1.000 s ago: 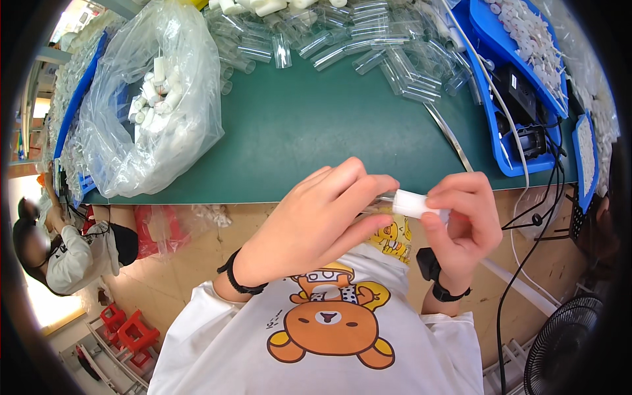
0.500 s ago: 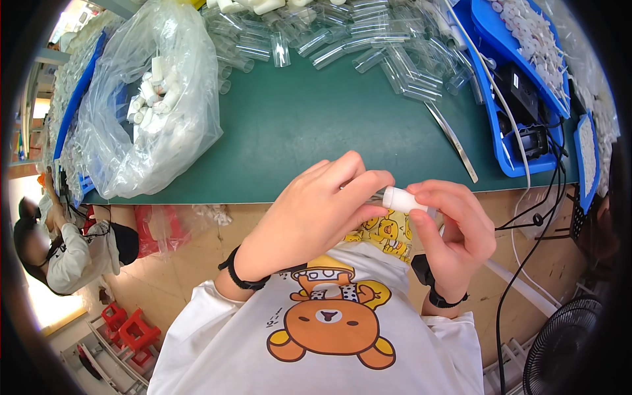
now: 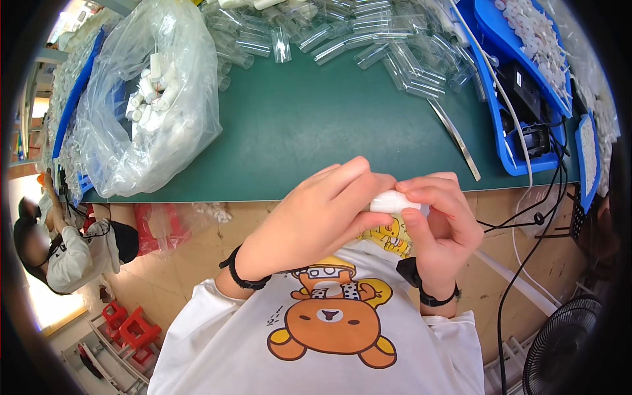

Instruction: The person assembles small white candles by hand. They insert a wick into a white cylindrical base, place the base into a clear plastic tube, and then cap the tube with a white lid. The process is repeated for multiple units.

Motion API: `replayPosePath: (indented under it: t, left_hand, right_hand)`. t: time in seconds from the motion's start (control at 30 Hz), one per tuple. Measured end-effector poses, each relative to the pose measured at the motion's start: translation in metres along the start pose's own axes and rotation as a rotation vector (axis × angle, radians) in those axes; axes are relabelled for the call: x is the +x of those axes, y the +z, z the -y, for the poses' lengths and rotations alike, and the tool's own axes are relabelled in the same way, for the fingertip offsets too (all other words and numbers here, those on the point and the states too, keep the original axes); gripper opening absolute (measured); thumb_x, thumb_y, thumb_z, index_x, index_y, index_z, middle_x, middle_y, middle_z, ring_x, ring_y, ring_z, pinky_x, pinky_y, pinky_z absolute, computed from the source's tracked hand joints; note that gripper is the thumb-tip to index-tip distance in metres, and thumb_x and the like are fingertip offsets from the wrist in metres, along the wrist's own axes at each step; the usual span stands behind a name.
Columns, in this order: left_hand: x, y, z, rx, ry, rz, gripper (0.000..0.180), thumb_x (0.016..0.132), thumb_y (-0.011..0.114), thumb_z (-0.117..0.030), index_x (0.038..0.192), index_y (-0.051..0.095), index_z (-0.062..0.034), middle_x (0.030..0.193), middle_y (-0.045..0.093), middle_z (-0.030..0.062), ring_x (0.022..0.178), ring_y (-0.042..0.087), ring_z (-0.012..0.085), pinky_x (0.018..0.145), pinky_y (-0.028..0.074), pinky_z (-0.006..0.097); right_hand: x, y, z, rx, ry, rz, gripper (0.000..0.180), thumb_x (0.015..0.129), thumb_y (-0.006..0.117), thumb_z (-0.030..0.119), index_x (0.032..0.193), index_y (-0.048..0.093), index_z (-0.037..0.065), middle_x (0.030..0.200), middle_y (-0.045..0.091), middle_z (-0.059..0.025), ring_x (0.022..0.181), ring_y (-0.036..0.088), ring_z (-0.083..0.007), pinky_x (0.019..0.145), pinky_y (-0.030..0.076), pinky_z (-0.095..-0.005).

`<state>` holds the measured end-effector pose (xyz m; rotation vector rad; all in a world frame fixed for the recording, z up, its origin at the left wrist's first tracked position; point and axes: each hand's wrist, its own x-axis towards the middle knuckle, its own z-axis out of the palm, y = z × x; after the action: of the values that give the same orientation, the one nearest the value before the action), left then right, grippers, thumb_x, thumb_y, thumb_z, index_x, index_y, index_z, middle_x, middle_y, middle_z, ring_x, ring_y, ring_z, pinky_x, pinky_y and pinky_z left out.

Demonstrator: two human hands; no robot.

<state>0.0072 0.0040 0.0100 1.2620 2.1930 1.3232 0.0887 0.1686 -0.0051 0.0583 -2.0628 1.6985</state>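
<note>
Closest to me, just above the bear print on my white shirt (image 3: 316, 342), my left hand (image 3: 316, 224) and right hand (image 3: 441, 224) meet in the air at the near edge of the counter (image 3: 316, 131). Both have their grip pinched shut on the same small white tube (image 3: 394, 201), left fingers on its left end, right fingers wrapped over its right end, so only the middle shows. To do this well, I judge I should keep the tube level between both thumbs, press or twist along its axis rather than sideways, and hold it over the counter edge so nothing drops to the floor. Farther out on the green surface lie long tweezers (image 3: 454, 138) to the right and a clear bag (image 3: 145, 99) of white pieces to the left. Beyond them sit a heap of clear tubes (image 3: 368, 33) and blue trays (image 3: 520, 72) at the far right.
</note>
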Motion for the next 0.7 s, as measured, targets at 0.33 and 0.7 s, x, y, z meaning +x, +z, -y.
replayPosePath:
  t: [0.33, 0.7]
  left_hand:
    - [-0.001, 0.002, -0.001, -0.103, 0.03, -0.014, 0.033, 0.077, 0.068, -0.014, 0.104, 0.056, 0.0008, 0.078, 0.045, 0.0102, 0.062, 0.046, 0.0246, 0.054, 0.039, 0.031]
    - [-0.004, 0.003, -0.004, -0.065, 0.112, 0.082, 0.039, 0.079, 0.065, -0.022, 0.107, 0.051, -0.0002, 0.1, 0.056, 0.011, 0.073, 0.054, 0.0311, 0.066, 0.044, 0.036]
  right_hand:
    - [-0.003, 0.002, -0.004, 0.244, 0.161, 0.043, 0.027, 0.065, 0.075, -0.003, 0.091, 0.069, 0.0, 0.097, 0.051, -0.0076, 0.079, 0.052, -0.0136, 0.066, 0.042, -0.0249]
    - [-0.015, 0.01, -0.02, 0.681, 0.203, 0.108, 0.036, 0.064, 0.081, 0.012, 0.097, 0.07, 0.001, 0.127, 0.042, -0.0172, 0.11, 0.045, -0.0241, 0.08, 0.042, -0.0318]
